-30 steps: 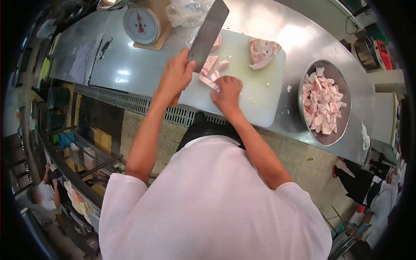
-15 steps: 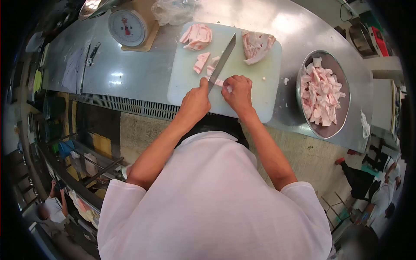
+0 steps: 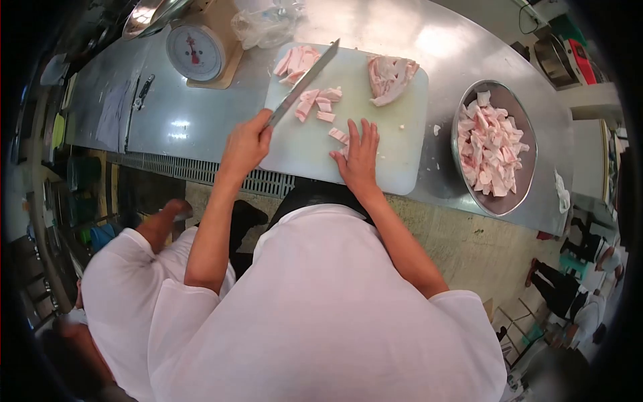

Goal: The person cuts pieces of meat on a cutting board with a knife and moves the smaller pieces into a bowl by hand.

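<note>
My left hand [image 3: 245, 144] is closed around the handle of a long-bladed knife [image 3: 305, 82], its blade slanting up and right above the white cutting board [image 3: 405, 151]. With fingers spread, my right hand [image 3: 360, 159] rests palm down on the board, touching small cut pieces of raw meat [image 3: 339, 136] by the thumb. Left of it are several pale pink strips [image 3: 317, 103]. A sliced clump of fatty meat [image 3: 293, 63] sits at the board's far left, partly behind the blade. One larger chunk [image 3: 391, 79] lies at the far right.
A metal bowl [image 3: 526, 124] full of cut meat [image 3: 491, 144] stands right of the board. At the back left are a dial scale [image 3: 194, 53] and a clear plastic bag [image 3: 268, 23]. Another knife [image 3: 143, 92] lies left. A person in white [image 3: 127, 288] is close behind my left arm.
My left hand has lifted the knife away to the left. My right hand has opened from a pinch and lies flatter. More cut pieces show, and another person has come close on the left.
</note>
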A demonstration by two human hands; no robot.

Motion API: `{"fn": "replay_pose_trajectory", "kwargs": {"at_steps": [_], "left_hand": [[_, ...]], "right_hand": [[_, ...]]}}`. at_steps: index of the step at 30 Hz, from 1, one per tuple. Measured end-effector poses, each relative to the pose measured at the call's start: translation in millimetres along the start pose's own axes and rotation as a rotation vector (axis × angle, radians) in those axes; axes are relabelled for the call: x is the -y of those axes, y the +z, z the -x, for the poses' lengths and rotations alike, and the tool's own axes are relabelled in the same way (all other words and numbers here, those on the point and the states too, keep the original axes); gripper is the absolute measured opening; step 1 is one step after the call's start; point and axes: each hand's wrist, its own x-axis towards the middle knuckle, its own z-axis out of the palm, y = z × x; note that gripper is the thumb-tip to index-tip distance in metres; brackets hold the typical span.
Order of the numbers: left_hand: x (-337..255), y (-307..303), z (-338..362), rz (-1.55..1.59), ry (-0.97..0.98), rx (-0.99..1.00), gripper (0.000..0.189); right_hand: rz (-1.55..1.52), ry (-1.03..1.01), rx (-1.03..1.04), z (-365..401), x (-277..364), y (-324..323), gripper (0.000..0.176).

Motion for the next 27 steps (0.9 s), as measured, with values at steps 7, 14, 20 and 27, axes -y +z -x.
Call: {"fn": "replay_pose_trajectory", "kwargs": {"at_steps": [7, 14, 20, 27], "left_hand": [[3.0, 44.0, 30.5, -0.126, 0.041, -0.023, 0.029], [-8.5, 3.5, 37.9, -0.04, 0.087, 0.022, 0.03], [27.2, -22.2, 48.5, -0.031, 0.053, 0.009, 0.011], [58.1, 27.7, 59.1, 0.824, -0.494, 0.286, 0.014]], "right_hand": [[-0.156, -0.046, -0.093, -28.6, -16.9, 5.8, 0.091], [-0.206, -0.085, -0.001, -34.8, -20.2, -22.2, 0.094], [-0.34, -0.045, -0.043, -48.5, -31.4, -17.0, 0.066], [-0.278, -0.037, 0.091, -41.7, -22.4, -8.6, 0.068]]}}
